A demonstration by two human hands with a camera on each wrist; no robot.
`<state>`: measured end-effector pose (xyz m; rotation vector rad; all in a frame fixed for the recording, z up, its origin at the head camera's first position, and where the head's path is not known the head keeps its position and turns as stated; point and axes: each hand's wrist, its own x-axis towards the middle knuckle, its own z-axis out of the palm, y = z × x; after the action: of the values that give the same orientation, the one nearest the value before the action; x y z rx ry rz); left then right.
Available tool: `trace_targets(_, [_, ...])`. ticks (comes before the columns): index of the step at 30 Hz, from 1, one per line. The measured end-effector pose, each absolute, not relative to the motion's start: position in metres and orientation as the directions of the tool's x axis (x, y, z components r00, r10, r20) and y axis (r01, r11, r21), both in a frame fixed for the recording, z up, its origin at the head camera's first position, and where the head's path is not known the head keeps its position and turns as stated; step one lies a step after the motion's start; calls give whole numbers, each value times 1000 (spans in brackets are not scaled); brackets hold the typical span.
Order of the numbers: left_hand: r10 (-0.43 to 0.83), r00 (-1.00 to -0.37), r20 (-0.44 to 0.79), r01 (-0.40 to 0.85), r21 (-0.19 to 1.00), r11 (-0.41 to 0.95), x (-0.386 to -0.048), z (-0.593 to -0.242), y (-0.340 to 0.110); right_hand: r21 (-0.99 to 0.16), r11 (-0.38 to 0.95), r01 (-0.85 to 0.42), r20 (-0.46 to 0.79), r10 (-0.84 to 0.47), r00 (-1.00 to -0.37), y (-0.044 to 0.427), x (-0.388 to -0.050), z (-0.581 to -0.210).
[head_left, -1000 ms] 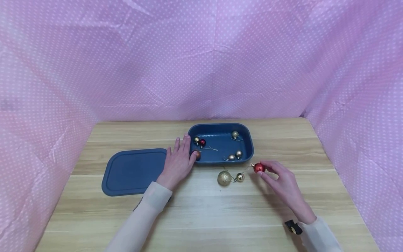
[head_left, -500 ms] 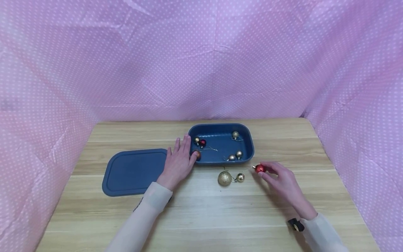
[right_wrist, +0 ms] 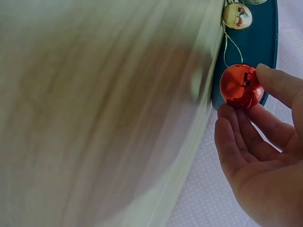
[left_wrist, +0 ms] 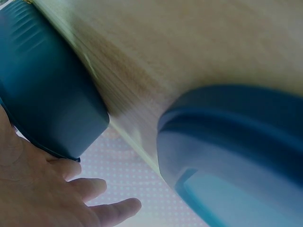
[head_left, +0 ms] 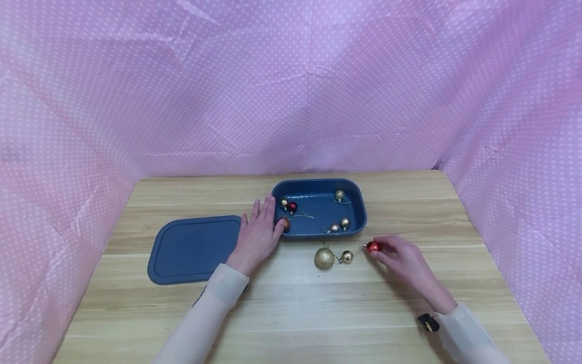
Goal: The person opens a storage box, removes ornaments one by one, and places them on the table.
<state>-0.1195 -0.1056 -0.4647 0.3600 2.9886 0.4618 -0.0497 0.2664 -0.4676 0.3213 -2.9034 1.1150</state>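
Observation:
In the head view, my left hand (head_left: 258, 233) rests against the left side of a blue box (head_left: 364, 212), its fingers fairly straight. The thumb lies over the rim beside a brown bauble (head_left: 286, 225). My right hand (head_left: 406, 261) pinches a shiny red bauble (head_left: 374, 246) between thumb and fingertips, low over the table at the box's front right. The right wrist view shows that red bauble (right_wrist: 239, 86) with a string loop at its cap. Left of it, a large glittery gold bauble (head_left: 324, 258) and a small shiny gold bauble (head_left: 347, 257) lie in front of the box.
Several small gold and dark red baubles lie in the box, among them a dark red bauble (head_left: 293, 206) and a glittery gold one (head_left: 339, 194). A blue lid (head_left: 193, 250) lies flat at the left on the wooden table (head_left: 291, 313). Pink dotted cloth (head_left: 291, 101) hangs behind.
My right hand has lowered the red bauble slightly toward the table, and its string has drawn away from the small gold bauble. The left hand stays in place.

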Motion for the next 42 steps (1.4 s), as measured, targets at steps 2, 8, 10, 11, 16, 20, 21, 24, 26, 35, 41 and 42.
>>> trace_targets(2, [247, -967, -56, 219, 306, 926, -120, -465, -105, -657, 729, -191, 75, -189, -979, 266, -49, -468])
trace_targets(8, [247, -967, -60, 218, 308, 926, -120, -465, -105, -651, 739, -175, 43, -195, -980, 266, -48, -469])
trace_targets(10, [247, -967, -64, 215, 310, 926, -120, -464, -105, -658, 735, -164, 28, -194, -981, 265, -48, -469])
trace_targets(11, [247, -967, -67, 215, 310, 926, -120, -464, -105, -661, 734, -156, 19, -192, -981, 264, -47, -469])
trace_targets(16, [246, -966, -80, 212, 303, 929, -119, -465, -105, -661, 739, -130, -12, -184, -983, 262, -46, -470])
trace_targets(20, [246, -966, -76, 213, 302, 929, -119, -465, -104, -658, 742, -130, -21, -190, -982, 262, -47, -472])
trace_targets(21, [246, -966, -75, 214, 301, 929, -118, -464, -104, -657, 742, -129, -21, -190, -982, 262, -47, -472])
trace_targets(24, [247, -966, -73, 215, 300, 930, -118, -463, -103, -649, 749, -133, -18, -190, -982, 262, -47, -473])
trace_targets(26, [248, -966, -72, 216, 297, 930, -118, -462, -103, -642, 755, -137, -12, -189, -982, 263, -47, -474])
trace_targets(35, [254, -965, -64, 226, 287, 931, -120, -460, -105, -657, 738, -151, -7, -207, -978, 264, -47, -472])
trace_targets(41, [261, -964, -43, 236, 307, 922, -121, -458, -107, -687, 715, -128, 1, -175, -985, 263, -50, -467])
trace_targets(42, [262, -964, -39, 238, 309, 921, -121, -458, -107, -689, 712, -133, 15, -170, -985, 264, -51, -466])
